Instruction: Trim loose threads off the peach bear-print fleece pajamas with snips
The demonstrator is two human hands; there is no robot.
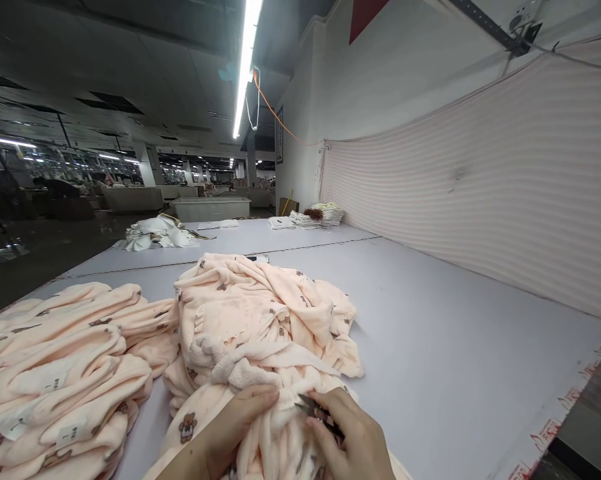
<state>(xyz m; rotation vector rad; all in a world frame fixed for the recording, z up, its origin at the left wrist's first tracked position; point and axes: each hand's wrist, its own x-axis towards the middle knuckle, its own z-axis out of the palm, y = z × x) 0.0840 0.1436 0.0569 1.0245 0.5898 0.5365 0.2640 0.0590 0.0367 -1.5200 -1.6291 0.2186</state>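
A heap of peach fleece garments point(260, 320) printed with small bears lies on the pale grey table point(455, 347) right in front of me. My left hand point(230, 427) pinches a fold of the nearest garment at the bottom of the view. My right hand point(347, 437) is closed round small dark thread snips point(313, 408), whose tips touch the same fold beside my left fingers.
A stack of folded peach garments point(55, 373) fills the table's left side. Farther back lie a cream fabric pile point(155, 233), white stacks point(315, 217) and a grey bin point(211, 208). A striped pink cloth point(480, 200) hangs along the right wall.
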